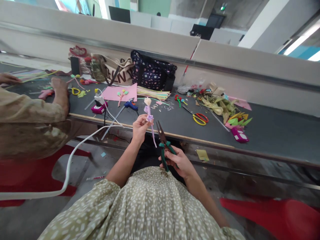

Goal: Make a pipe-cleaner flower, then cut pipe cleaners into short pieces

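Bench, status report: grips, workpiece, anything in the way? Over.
Left grip pinching purple craft flower, cream top up. Right grip around green-handled pliers, tips beside stem, not touching. White cable off left, touching neither grip.

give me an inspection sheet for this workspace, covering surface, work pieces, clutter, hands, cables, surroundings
Surface: dark tabletop, littered in several spots
Job's things: purple flower craft with cream head; green-handled pliers
Clutter: scissors, blue glue gun, dotted bag, yellow-green scraps
Hands: left hand pinches the purple flower craft; right hand grips the pliers by their handles
Cables: thick white cable enters from the picture's left side
Surroundings: co-worker's sleeve at left; red seat at right
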The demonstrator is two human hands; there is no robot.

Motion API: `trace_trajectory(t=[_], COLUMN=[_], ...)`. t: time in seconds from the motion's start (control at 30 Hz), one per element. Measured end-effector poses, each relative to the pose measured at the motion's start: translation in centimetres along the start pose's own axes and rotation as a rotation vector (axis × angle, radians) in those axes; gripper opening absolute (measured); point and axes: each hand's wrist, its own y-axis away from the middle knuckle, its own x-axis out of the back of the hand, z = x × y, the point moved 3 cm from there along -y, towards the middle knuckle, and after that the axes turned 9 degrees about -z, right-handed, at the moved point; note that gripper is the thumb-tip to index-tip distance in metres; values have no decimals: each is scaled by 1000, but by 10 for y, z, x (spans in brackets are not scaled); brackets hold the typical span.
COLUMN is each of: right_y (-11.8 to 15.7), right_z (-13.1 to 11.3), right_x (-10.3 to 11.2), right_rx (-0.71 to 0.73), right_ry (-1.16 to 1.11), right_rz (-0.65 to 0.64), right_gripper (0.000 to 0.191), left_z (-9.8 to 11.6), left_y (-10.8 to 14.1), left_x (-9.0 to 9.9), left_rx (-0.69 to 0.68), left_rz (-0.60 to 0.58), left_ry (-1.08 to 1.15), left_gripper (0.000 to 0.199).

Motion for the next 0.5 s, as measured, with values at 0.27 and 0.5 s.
trace_trajectory(t=[0.27, 0.5], right_y=[-2, -7], right_z=[-1, 8], right_x=[0, -5], right_rx=[-9, -14], right_ry=[-29, -39], right_rz=[35, -55], right_gripper=[32, 34], left_z=[0, 7], left_y=[2, 6], left_x=[4, -4], left_rx=[-51, -66], left_rz=[89, 121], left_ry=[-191, -191], left_gripper=[19, 14])
